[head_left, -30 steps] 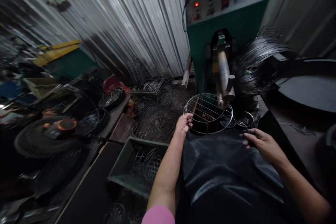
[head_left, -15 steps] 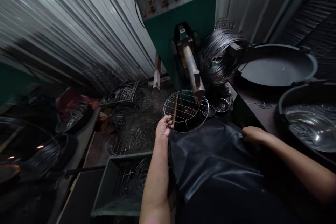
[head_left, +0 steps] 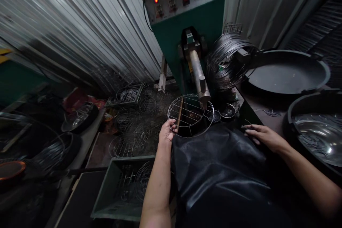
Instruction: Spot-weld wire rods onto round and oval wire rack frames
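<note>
Near the middle, my left hand has its fingers closed on the left rim of a round wire rack. The rack is tilted under the metal electrode arm of a green machine; whether the tip touches the wire cannot be made out. To the right, my right hand is beside the dark apron, its thumb and fingers pinched on a short thin wire.
A wire coil hangs right of the arm. Farther right are a large shallow pan and a deeper pan with a shiny bowl. Wire racks are piled at left, behind a green crate.
My right hand has come up from the apron's edge, and a thin wire now shows at its fingertips. My left hand still holds the rack. The view has shifted slightly.
</note>
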The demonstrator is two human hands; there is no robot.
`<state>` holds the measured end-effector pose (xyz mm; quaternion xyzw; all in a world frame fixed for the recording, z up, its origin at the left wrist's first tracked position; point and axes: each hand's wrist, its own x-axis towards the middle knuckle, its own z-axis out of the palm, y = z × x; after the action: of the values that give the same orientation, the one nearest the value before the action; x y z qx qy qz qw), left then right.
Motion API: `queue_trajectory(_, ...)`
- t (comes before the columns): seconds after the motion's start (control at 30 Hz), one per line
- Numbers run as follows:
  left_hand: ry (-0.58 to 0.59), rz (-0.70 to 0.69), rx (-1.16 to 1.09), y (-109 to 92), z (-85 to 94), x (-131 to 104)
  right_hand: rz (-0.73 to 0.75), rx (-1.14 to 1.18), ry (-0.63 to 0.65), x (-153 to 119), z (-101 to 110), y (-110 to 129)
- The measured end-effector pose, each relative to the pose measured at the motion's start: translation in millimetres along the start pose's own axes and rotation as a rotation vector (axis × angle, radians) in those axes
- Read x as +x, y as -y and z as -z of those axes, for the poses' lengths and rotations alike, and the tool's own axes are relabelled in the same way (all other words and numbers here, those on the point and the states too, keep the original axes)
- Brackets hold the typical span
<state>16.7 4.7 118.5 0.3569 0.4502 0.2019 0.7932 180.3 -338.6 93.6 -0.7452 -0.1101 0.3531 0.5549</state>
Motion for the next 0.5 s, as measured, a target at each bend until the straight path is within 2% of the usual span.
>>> queue_trajectory(0.07,-0.016,-0.01,-0.006,0,-0.8,-2,0.065,0.145,-0.041,-1,-19,14)
queue_trajectory(0.13,-0.023,-0.019,-0.006,0,-1.5,-4,0.09,0.181,-0.057,0,-36,22)
queue_trajectory(0.2,-0.021,-0.022,-0.002,0,-2.0,-5,0.088,0.162,-0.064,2,-48,20)
queue_trajectory(0.27,-0.016,-0.024,-0.003,-1,-2.3,-6,0.074,0.147,-0.085,4,-52,12)
queue_trajectory(0.33,-0.015,-0.023,-0.006,-2,-2.5,-7,0.067,0.148,-0.129,2,-44,2)
queue_trajectory(0.4,-0.019,-0.018,-0.01,-2,-2.4,-8,0.068,0.136,-0.212,-4,-24,-8)
queue_trajectory(0.5,-0.023,0.0,-0.013,-1,-1.9,-8,0.096,-0.002,-0.451,-19,32,-22)
